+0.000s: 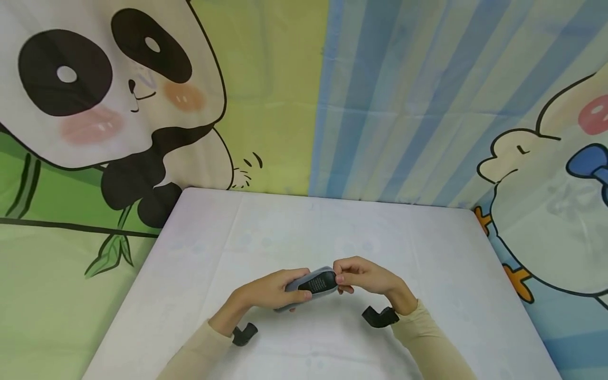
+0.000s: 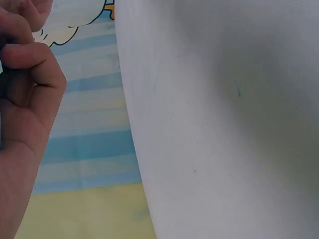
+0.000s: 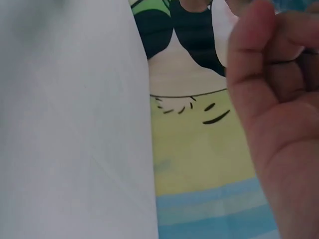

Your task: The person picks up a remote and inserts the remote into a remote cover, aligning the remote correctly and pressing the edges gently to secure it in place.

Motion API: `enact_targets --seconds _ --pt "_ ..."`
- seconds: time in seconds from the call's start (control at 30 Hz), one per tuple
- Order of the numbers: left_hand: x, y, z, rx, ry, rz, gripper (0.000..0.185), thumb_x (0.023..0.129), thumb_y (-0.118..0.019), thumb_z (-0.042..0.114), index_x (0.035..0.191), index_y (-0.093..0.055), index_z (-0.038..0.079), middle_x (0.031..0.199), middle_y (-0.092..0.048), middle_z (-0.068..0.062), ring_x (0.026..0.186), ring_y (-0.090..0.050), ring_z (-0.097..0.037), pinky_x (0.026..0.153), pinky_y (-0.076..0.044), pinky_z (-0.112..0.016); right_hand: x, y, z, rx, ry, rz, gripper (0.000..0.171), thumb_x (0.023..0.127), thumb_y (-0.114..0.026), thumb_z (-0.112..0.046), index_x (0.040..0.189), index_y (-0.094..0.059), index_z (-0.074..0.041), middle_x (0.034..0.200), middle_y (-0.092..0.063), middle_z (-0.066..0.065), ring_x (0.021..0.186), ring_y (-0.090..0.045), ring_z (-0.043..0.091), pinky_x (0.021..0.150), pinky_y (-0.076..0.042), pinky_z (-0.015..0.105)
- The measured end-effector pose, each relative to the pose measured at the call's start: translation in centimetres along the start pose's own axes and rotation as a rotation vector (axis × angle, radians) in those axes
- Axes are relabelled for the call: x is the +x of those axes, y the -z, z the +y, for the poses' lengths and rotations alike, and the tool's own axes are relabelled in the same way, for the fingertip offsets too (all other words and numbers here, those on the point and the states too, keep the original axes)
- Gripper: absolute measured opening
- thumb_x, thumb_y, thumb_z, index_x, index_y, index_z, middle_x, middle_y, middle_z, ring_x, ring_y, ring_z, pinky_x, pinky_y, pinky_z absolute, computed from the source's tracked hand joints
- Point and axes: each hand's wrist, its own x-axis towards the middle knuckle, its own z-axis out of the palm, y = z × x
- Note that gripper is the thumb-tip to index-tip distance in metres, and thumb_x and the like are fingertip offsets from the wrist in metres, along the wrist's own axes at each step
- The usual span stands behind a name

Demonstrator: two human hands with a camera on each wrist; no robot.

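A small grey-and-black device (image 1: 313,284) is held just above the white table (image 1: 427,253), gripped by the left hand (image 1: 271,290) and pinched at its end by the right hand (image 1: 363,275). If the pinch slips, it could be dropped.

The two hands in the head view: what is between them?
A grey and black device lies between them. The left hand grips one end, the right hand pinches the other, above the white table.

Left hand (image 1: 271,291) and right hand (image 1: 363,276) meet — fingers curled, forearms converging.
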Motion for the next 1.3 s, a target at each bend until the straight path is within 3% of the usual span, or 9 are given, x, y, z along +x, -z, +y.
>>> enact_targets --seconds 0.17,0.5,0.7,0.77,0.83,1.0,1.1,1.2,1.3 --pt "0.0 0.4 -0.4 -0.056 -0.003 -0.016 0.027 0.102 -0.058 0.042 0.115 -0.058 0.018 0.088 -0.066 -0.003 0.063 -0.062 -0.015 0.057 -0.055 -0.032 0.5 -1.1 0.7 0.129 0.072 0.089 0.024 0.107 -0.041 -0.004 0.084 -0.046 -0.002 0.062 -0.033 0.009 0.060 -0.038 0.025 0.062 -0.043 0.033" --pt "0.3 1.1 0.3 -0.059 -0.011 -0.008 0.021 0.104 -0.056 0.035 0.111 -0.058 0.015 0.070 -0.066 -0.003 0.058 -0.062 -0.019 0.055 -0.052 -0.029 1.5 -4.4 -0.4 0.277 0.206 0.584 0.029 0.099 -0.030 0.005 0.074 -0.036 -0.007 0.064 -0.025 0.004 0.058 -0.024 0.018 0.059 -0.024 0.032" --pt "0.4 0.9 1.2 -0.045 -0.020 -0.020 0.019 0.104 -0.057 0.035 0.109 -0.057 0.017 0.069 -0.064 -0.002 0.056 -0.060 -0.016 0.054 -0.051 -0.029 1.3 -4.9 -1.5 0.259 0.240 0.683 0.025 0.098 -0.033 0.005 0.075 -0.040 -0.005 0.065 -0.025 0.005 0.060 -0.025 0.019 0.060 -0.023 0.033" --pt "0.4 0.8 1.3 -0.033 0.000 -0.009 0.019 0.103 -0.058 0.036 0.109 -0.058 0.018 0.068 -0.064 -0.001 0.055 -0.060 -0.016 0.053 -0.051 -0.029 1.2 -4.9 -1.7 0.135 0.247 0.673 0.027 0.097 -0.034 0.009 0.076 -0.042 -0.004 0.065 -0.027 0.007 0.060 -0.027 0.020 0.059 -0.025 0.033" --pt "0.3 0.8 1.3 -0.024 0.017 0.004 0.019 0.103 -0.058 0.036 0.109 -0.058 0.018 0.068 -0.064 -0.001 0.054 -0.060 -0.017 0.053 -0.051 -0.028 1.2 -4.8 -1.8 -0.085 0.254 0.646 0.030 0.096 -0.037 0.015 0.076 -0.045 -0.005 0.064 -0.030 0.005 0.058 -0.029 0.017 0.055 -0.027 0.029" --pt "0.4 0.4 1.3 0.035 0.000 0.089 0.020 0.103 -0.058 0.038 0.108 -0.058 0.019 0.067 -0.064 0.001 0.053 -0.061 -0.024 0.051 -0.048 -0.026 1.7 -4.4 -2.6 -0.882 0.340 0.614 0.026 0.094 -0.051 0.006 0.076 -0.050 -0.014 0.062 -0.037 -0.005 0.054 -0.032 0.004 0.047 -0.030 0.018" --pt "0.7 0.1 1.3 0.062 -0.026 0.166 0.020 0.102 -0.059 0.039 0.107 -0.058 0.020 0.069 -0.064 0.002 0.055 -0.061 -0.023 0.049 -0.046 -0.026 2.0 -3.9 -3.2 -1.213 0.373 0.625 0.021 0.097 -0.048 -0.008 0.077 -0.051 -0.014 0.064 -0.040 -0.007 0.057 -0.034 0.006 0.051 -0.032 0.021" --pt "1.2 -0.5 1.3 0.049 -0.042 0.230 0.020 0.102 -0.060 0.037 0.109 -0.058 0.018 0.075 -0.066 0.002 0.060 -0.062 -0.018 0.052 -0.051 -0.030 1.7 -3.5 -3.4 -1.299 0.346 0.648 0.027 0.103 -0.047 -0.022 0.078 -0.053 -0.014 0.065 -0.042 -0.008 0.058 -0.035 0.006 0.053 -0.033 0.023" --pt "1.5 -1.1 1.4 0.049 -0.044 0.288 0.024 0.100 -0.063 0.037 0.114 -0.056 0.018 0.081 -0.067 0.002 0.065 -0.062 -0.015 0.056 -0.054 -0.032 1.1 -3.2 -3.1 -1.212 0.293 0.654 0.032 0.105 -0.051 -0.035 0.080 -0.053 -0.016 0.065 -0.041 -0.009 0.058 -0.035 0.004 0.052 -0.032 0.020"
